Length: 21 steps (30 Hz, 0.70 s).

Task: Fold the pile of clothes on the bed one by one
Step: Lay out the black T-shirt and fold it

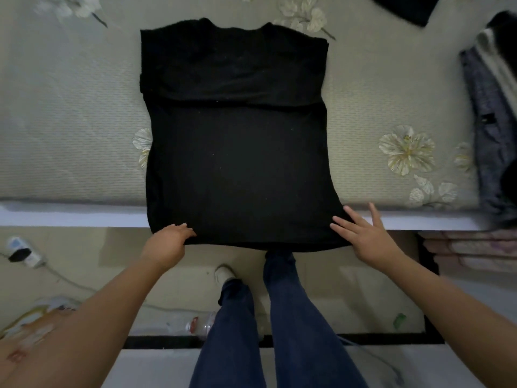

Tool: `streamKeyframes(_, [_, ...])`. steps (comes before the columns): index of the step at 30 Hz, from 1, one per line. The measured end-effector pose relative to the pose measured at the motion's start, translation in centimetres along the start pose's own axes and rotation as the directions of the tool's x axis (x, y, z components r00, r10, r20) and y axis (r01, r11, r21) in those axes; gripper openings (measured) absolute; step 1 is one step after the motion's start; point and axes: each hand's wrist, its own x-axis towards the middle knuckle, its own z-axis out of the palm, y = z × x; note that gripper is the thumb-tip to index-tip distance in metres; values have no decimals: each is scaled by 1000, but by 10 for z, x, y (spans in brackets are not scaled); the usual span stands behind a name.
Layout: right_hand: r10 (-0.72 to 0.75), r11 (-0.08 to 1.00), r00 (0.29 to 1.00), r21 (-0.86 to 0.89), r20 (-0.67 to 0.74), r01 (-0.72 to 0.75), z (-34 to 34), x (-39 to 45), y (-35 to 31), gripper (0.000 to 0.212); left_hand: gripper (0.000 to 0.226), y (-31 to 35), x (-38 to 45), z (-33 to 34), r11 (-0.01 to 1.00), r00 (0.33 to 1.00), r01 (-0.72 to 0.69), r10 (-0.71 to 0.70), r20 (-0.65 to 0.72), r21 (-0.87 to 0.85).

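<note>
Mid-fold: left hand [170,239] pinches the black knit top's [237,163] hem, lower centre; right hand [361,233] lies spread flat. Next, grip both corners, fold upward.

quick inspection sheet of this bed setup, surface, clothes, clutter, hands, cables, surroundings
surface: bed with a pale floral cover.
job's things: black top spread flat, sleeves folded in, hem hanging over the near edge; pile of clothes at the right edge; another dark garment at the far right.
clutter: plastic bottle and a printed bag on the floor.
hands: left hand grips the hem's left corner; right hand lies open on the right corner.
cables: power strip with cord across the floor.
surroundings: folded blankets under the bed.
</note>
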Motion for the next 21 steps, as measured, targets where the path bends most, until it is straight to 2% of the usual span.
streamKeyframes(1, [9, 1000, 1000, -10, -24, -10, -3, -5, -7, 62, 55, -3, -10, -6, 1000, 1000, 7, -7, -9, 2])
streamKeyframes(4, [110, 993, 989, -24, -99, -113, -21, -5, -22, 55, 59, -17, -29, -29, 1000, 955, -25, 26, -294, 8])
streamKeyframes(6, [252, 968, 965, 39, -73, -250, -34, 10, -23, 56, 61, -21, -30, -43, 999, 908, -41, 49, -417, 29])
streamKeyframes(8, [406, 908, 914, 110, 6, -404, -50, 33, -18, 61, 54, -23, -24, -69, 999, 884, -31, 42, -466, 30])
streamKeyframes(12, [545, 833, 838, 106, 9, -543, -75, 86, 13, 58, 51, -31, 14, -118, 997, 861, -1, 38, -507, 74])
streamKeyframes(14, [579, 812, 815, 101, -8, -575, -88, 114, 30, 56, 53, -33, 38, -144, 990, 852, -6, 79, -518, 140])
streamKeyframes(18, [626, 777, 777, 33, 57, -629, -105, 177, 77, 51, 53, -28, 97, -197, 960, 851, 27, 124, -510, 279])
streamKeyframes(21, [650, 755, 754, 35, 92, -655, -110, 226, 119, 53, 54, -18, 150, -236, 924, 877, 67, 126, -464, 377])
